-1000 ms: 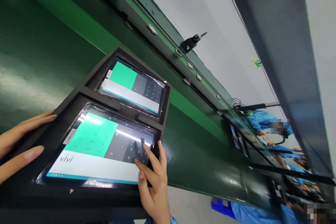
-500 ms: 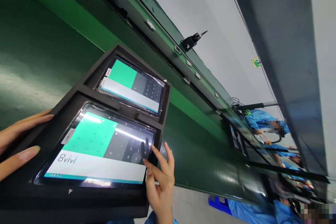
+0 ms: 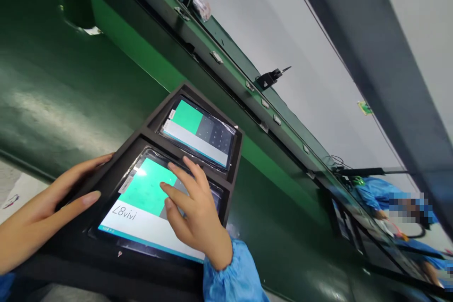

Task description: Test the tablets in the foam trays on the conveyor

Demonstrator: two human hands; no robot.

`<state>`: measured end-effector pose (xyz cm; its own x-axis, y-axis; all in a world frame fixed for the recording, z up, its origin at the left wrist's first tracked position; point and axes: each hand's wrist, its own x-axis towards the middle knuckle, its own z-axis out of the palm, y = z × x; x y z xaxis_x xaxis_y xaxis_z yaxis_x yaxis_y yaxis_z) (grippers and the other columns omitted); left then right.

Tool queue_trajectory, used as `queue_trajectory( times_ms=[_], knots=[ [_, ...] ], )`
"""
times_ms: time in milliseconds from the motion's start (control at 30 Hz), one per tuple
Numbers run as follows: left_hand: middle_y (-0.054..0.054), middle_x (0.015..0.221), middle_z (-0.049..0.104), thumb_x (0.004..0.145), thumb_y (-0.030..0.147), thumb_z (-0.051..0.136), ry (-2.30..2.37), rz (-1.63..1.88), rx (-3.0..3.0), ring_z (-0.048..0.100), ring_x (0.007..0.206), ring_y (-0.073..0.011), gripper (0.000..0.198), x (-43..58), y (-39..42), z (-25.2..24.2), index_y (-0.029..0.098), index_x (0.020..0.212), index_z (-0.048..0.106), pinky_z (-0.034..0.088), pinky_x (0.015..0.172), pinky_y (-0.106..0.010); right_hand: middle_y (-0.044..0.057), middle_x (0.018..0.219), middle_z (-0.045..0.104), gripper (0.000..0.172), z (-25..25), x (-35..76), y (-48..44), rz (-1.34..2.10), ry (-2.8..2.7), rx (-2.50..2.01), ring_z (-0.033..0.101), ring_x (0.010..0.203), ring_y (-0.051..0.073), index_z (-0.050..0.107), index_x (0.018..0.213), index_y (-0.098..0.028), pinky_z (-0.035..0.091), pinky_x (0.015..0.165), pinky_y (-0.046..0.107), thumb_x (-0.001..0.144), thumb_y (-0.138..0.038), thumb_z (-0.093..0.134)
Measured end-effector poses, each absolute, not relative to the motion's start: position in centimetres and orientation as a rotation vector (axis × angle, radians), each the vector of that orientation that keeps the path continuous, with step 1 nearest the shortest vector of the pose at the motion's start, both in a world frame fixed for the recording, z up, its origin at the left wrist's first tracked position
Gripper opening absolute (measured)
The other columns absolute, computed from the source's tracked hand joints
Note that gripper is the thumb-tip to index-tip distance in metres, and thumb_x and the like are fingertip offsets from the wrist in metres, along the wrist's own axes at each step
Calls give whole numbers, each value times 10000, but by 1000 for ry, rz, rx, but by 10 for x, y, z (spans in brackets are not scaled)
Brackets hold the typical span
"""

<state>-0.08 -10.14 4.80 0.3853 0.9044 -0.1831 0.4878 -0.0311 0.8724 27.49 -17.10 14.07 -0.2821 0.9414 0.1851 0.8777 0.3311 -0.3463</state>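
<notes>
While the left hand (image 3: 47,214) pinches the black tray (image 3: 88,259) at its edge, we find the right hand (image 3: 194,212), fingers spread, over the tray's nearer tablet (image 3: 143,196).

Two compartments of the tray (image 3: 152,271) hold a near tablet (image 3: 143,198) and, behind it, a far tablet (image 3: 200,130). The left hand (image 3: 38,222) grips the tray's left side; the right hand (image 3: 194,214) is over the near tablet. A co-worker (image 3: 375,193) is off to the right.
</notes>
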Motion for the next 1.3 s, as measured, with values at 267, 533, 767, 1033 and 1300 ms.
queue_trajectory(
  times_ms=[267, 533, 767, 1033, 1300],
  knots=[
    [118, 1521, 468, 954, 572, 513, 1103, 585, 1522, 456, 1411, -126, 569, -1, -101, 43, 424, 1489, 392, 350, 1118, -232, 104, 1599, 414, 352, 129, 266, -135, 262, -2425, -1741, 140, 1560, 381, 640, 1320, -217, 327, 1161, 694, 1028, -289, 458],
    [85, 1518, 478, 949, 549, 534, 1053, 592, 1440, 496, 1385, -172, 564, 2, -101, 46, 415, 1484, 412, 376, 1120, -288, 122, 1472, 562, 305, 126, 271, -138, 185, -2178, -1669, 282, 1528, 310, 696, 1180, -177, 331, 1198, 604, 985, -165, 462],
    [80, 1547, 444, 946, 561, 523, 1078, 538, 1401, 449, 1425, -216, 582, 1, -100, 48, 420, 1495, 393, 361, 1161, -350, 96, 1356, 656, 239, 127, 291, -150, 177, -2033, -1766, 468, 1417, 320, 743, 1051, -218, 403, 1150, 606, 973, -165, 522],
    [112, 1559, 415, 949, 586, 509, 1106, 493, 1396, 420, 1443, -190, 575, 1, -100, 56, 436, 1489, 380, 368, 1162, -301, 114, 1452, 581, 302, 138, 294, -181, 303, -2189, -1696, 372, 1481, 338, 718, 1150, -193, 409, 1144, 604, 935, -118, 519],
    [110, 1557, 416, 940, 601, 516, 1137, 481, 1406, 441, 1430, -213, 599, 1, -101, 53, 431, 1497, 374, 385, 1166, -346, 51, 1415, 635, 331, 148, 291, -199, 355, -2441, -1652, 342, 1506, 325, 732, 1106, -222, 330, 1205, 588, 847, -131, 548]
  ],
)
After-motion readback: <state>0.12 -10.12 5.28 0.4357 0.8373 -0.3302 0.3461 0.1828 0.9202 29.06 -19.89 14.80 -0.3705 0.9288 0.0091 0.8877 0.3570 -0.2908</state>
